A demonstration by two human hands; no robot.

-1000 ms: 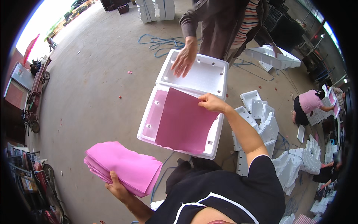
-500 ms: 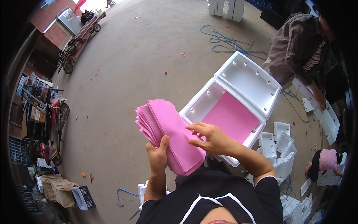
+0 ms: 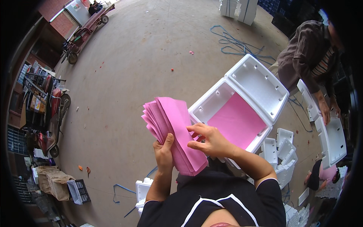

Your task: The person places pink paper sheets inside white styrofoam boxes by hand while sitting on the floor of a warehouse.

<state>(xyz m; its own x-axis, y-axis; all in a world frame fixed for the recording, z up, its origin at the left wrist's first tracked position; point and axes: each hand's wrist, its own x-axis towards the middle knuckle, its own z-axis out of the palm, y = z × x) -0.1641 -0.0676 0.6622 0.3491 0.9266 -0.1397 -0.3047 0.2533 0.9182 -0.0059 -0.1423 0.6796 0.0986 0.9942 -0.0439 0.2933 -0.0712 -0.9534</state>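
My left hand (image 3: 164, 154) is closed round the lower left side of a thick, folded stack of pink paper sheets (image 3: 174, 126), whose edges fan out at the upper left. Over the right edge of the stack is my right hand (image 3: 210, 140), its thumb and fingers apart and the fingertips at the top sheet. Just beyond, a white foam box (image 3: 202, 104) stands with its lid (image 3: 261, 85) laid back. A single pink sheet (image 3: 238, 122) lines the bottom of the box.
At the right a co-worker (image 3: 308, 56) handles white foam pieces (image 3: 332, 140). Broken foam boxes (image 3: 280, 145) lie near my right elbow. Blue strapping (image 3: 242, 47) lies tangled on the floor. A motorcycle (image 3: 55, 109) and a black crate (image 3: 79, 192) stand at the left.
My right fingers have curled in closer against the top of the stack. The stack has turned slightly more upright in my left hand. The view has shifted a little.
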